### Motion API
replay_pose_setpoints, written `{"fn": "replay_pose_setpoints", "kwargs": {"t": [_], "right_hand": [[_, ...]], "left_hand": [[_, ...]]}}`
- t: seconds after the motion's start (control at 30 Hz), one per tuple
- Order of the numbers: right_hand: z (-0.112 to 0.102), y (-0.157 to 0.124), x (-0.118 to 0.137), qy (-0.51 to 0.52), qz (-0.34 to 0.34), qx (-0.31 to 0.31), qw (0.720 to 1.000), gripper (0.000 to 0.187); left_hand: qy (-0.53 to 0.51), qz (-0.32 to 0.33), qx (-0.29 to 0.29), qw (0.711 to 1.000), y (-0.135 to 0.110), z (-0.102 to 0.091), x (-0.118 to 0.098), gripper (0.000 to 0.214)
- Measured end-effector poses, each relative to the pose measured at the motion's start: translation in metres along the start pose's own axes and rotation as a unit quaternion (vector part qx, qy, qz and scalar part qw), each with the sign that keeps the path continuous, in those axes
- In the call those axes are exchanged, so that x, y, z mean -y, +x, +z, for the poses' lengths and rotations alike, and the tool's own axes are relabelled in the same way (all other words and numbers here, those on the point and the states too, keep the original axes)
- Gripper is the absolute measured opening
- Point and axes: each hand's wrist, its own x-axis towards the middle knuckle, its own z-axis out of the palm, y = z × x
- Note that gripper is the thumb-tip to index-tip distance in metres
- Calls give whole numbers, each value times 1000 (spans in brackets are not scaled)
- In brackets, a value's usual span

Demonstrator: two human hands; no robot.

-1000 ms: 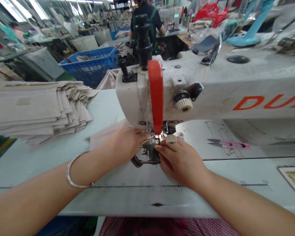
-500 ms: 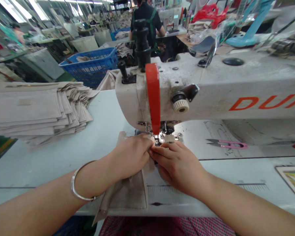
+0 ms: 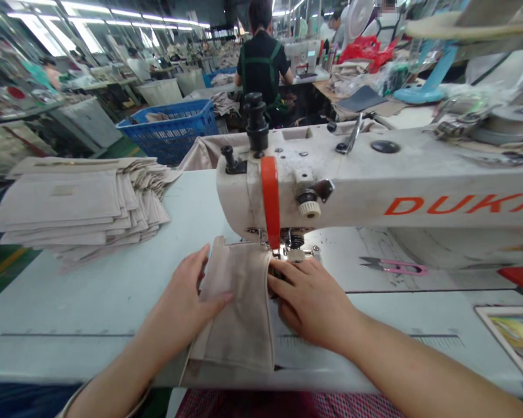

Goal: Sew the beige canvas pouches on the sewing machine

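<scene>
A beige fabric piece (image 3: 248, 313) lies flat on the sewing table, its far right corner at the presser foot (image 3: 279, 253) of the sewing machine (image 3: 239, 197). My left hand (image 3: 196, 290) rests on the fabric's left side, thumb stretched over the top and fingers apart along its edge. At the right edge, close to the foot, my right hand (image 3: 309, 296) lies with its fingers extended on the cloth. The right fingertips are partly hidden beside the foot. The needle cannot be made out behind the orange guard (image 3: 270, 200).
A stack of beige fabric pieces (image 3: 78, 203) sits on the table's left. Pink thread snips (image 3: 392, 266) lie on the machine bed at right. Beyond the table stand a blue basket (image 3: 169, 130) and a person (image 3: 261, 64) seated with their back to me.
My left hand has let go of its pinch near the foot and moved left and back, now spread on the fabric. The right hand has stayed near the foot; more fabric shows.
</scene>
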Motion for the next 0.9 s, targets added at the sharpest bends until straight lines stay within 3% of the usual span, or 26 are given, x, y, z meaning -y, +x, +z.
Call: {"fn": "replay_pose_setpoints", "kwargs": {"t": [0.07, 0.17, 0.27, 0.37, 0.43, 0.5, 0.53, 0.6, 0.63, 0.7, 0.77, 0.83, 0.9], "right_hand": [[-2, 1, 2, 11, -4, -5, 1000, 59], [0, 2, 4, 26, -8, -33, 999, 66], [6, 4, 1, 16, -11, -87, 996, 45], [11, 6, -3, -4, -32, -146, 989, 25], [9, 4, -4, -13, -61, -153, 986, 17], [5, -2, 1, -26, -100, -125, 987, 11], [2, -7, 6, -31, -118, -101, 987, 10], [-1, -20, 18, -25, -142, -64, 987, 12], [-2, -27, 25, -13, -142, -58, 988, 13], [0, -43, 37, 25, -120, -64, 990, 14], [6, -57, 47, 67, -88, -88, 990, 19], [12, -68, 53, 101, -64, -112, 986, 21], [18, -76, 56, 119, -49, -136, 982, 20]], "left_hand": [[-119, -86, 6, 989, -8, 1, 6, 91], [-301, -156, 38, 940, -5, -2, -1, 76], [-416, -212, 146, 872, -2, -1, -11, 46], [-452, -251, 243, 821, -15, 4, -12, 54], [-439, -265, 290, 808, -29, 0, -9, 73], [-370, -259, 292, 843, -42, -12, -3, 79], [-302, -238, 256, 887, -48, -20, -1, 75], [-101, -133, 114, 979, -55, -34, -1, 59], [-4, -51, 37, 998, -58, -38, -4, 55], [101, 124, -38, 986, -64, -33, -18, 52], [113, 267, -8, 957, -70, -17, -36, 41], [113, 343, 35, 932, -76, 5, -50, 35], [102, 362, 60, 925, -80, 22, -54, 35]]}}
